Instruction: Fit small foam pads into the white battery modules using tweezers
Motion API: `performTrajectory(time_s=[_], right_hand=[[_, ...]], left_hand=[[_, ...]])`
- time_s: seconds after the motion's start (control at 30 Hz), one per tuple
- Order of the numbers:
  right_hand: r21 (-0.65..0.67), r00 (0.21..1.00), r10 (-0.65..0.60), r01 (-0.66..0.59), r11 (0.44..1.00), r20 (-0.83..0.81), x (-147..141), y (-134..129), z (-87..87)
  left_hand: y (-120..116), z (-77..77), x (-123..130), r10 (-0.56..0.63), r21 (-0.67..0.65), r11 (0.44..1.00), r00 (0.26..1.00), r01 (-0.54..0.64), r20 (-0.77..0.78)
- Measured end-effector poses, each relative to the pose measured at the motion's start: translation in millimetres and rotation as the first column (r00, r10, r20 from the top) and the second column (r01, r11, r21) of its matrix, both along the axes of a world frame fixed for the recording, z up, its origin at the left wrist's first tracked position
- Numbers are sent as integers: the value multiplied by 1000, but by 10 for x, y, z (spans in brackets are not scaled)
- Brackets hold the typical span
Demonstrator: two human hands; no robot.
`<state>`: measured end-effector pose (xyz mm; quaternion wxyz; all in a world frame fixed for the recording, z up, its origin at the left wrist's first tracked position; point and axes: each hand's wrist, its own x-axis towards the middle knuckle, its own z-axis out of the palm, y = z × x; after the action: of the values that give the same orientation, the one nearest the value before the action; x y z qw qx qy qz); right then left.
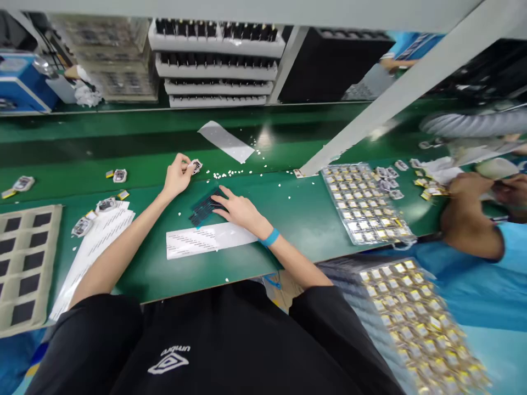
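My left hand [178, 176] pinches a small white-and-dark electronic housing [196, 166] between thumb and fingertips, just above the green bench [296, 219]. My right hand [241, 211], with a blue band on the wrist, has its fingers spread over a dark sheet of strips [203, 208] with teal edges, touching it. Under that wrist and in front of the sheet lies a white printed label strip [193, 241]. Small white scraps [224, 175] are scattered beyond the dark sheet. Similar housings, such as one housing [119, 175] beside a yellow-edged piece, lie left of my left hand.
On the left are a beige compartment tray [51, 258] and printed sheets [99, 241]. A clear tray of yellow-and-white pieces [362, 203] sits to the right, near a slanted white post [370, 118]. A co-worker's arm [469, 214] works at far right. White racks [218, 68] stand behind.
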<state>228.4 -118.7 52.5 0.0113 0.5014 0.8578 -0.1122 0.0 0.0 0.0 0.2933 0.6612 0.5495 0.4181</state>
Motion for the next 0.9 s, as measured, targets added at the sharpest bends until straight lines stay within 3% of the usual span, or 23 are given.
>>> performTrajectory(time_s=[0.1, 0.27, 0.47, 0.63, 0.8, 0.83, 0.9], right_hand=[[-27, 1000, 9, -9, 1000, 18, -13, -31, -97], [-23, 999, -22, 23, 999, 23, 12, -39, 2], [-2, 998, -65, 65, 998, 16, -171, -31, 27], [-63, 996, 85, -85, 994, -18, -182, -18, 30], [-33, 986, -159, 161, 986, 39, -191, -25, 16], [-34, 986, -158, 160, 987, 46, -199, -28, 10], [-53, 1000, -14, 14, 998, 8, -196, -27, 5]], left_hand=[[-451, -44, -117, 5, 30, 1000, 984, -11, 179], [-930, -34, -233, 44, 70, 995, 946, -70, 321], [-991, -36, -243, 58, 144, 982, 916, -125, 398], [-1064, -19, -194, 87, 202, 962, 905, -185, 416], [-1213, 80, -156, 49, 237, 961, 934, -141, 354], [-1240, 99, -149, 38, 232, 965, 938, -125, 344], [-1279, 127, -135, 24, 218, 970, 940, -104, 339]])
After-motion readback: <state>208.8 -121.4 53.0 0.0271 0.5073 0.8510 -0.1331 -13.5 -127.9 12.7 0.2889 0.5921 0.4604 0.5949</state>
